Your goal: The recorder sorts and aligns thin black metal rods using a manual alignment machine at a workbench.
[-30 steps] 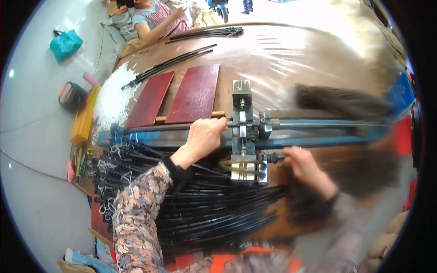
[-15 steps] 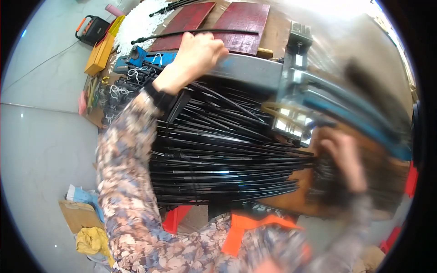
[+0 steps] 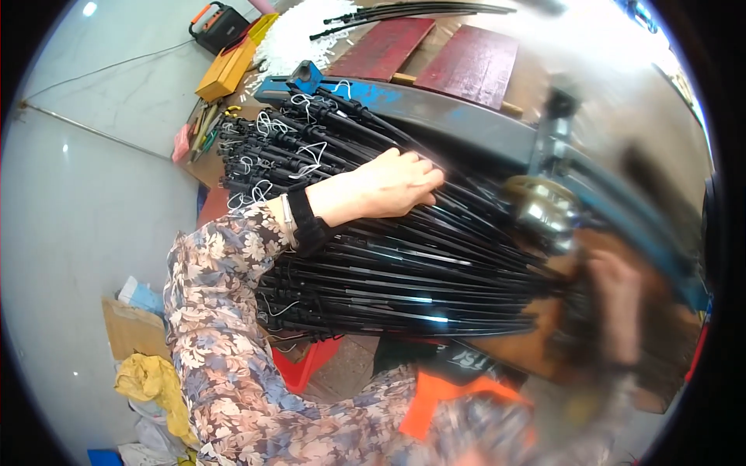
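Note:
A thick heap of thin black rods (image 3: 404, 252) with knobbed ends and white string loops lies across the bench in front of me. My left hand (image 3: 400, 185) rests on the upper part of this heap, its fingers curled down round a black rod among the others. On the right, my right hand (image 3: 618, 287) is smeared by motion beside the rods' right ends, so its fingers cannot be made out. Close above it is a blurred, shiny metal part of a machine (image 3: 544, 213) with a rounded face.
A blue-grey metal beam (image 3: 458, 124) runs behind the heap to the machine. Beyond it lie two dark red boards (image 3: 470, 66), several separate black rods (image 3: 420, 11) and a pile of small white pieces (image 3: 299, 39). A yellow box (image 3: 225, 71) stands far left.
My left hand has come down from the rod it held over the red boards to the heap. That rod no longer lies across the boards. My right hand has moved slightly, and the view has shifted.

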Motion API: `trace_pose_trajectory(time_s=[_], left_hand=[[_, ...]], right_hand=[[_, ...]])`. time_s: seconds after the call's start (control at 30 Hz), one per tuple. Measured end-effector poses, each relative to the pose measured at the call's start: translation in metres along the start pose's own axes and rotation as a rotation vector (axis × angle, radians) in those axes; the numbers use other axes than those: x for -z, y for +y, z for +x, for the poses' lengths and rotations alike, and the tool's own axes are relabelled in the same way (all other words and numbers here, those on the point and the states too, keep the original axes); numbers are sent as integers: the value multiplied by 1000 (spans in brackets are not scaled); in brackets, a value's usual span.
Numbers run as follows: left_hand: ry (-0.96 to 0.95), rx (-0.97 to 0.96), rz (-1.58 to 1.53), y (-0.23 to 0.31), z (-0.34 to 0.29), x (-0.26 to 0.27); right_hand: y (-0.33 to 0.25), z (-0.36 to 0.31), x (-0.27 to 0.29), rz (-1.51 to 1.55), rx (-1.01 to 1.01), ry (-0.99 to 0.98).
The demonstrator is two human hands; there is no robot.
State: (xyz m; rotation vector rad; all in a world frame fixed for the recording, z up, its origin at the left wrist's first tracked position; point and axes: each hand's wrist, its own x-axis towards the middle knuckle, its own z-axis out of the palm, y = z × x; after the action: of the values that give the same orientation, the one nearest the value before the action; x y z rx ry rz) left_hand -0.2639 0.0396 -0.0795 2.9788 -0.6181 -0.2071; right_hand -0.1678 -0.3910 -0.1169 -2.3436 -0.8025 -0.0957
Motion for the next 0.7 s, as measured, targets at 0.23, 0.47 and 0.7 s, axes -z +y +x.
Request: trace_pose_trajectory(time_s=[0.23, 0.47, 0.7], left_hand=[[151, -208, -22, 46, 35, -3], [159, -243, -141, 175, 100, -5], [206, -334, -245, 223, 144, -10]], right_hand=[[36, -10, 18, -167, 176, 36], [31, -25, 8, 152, 381, -65], [41, -62, 10, 202, 350, 294]])
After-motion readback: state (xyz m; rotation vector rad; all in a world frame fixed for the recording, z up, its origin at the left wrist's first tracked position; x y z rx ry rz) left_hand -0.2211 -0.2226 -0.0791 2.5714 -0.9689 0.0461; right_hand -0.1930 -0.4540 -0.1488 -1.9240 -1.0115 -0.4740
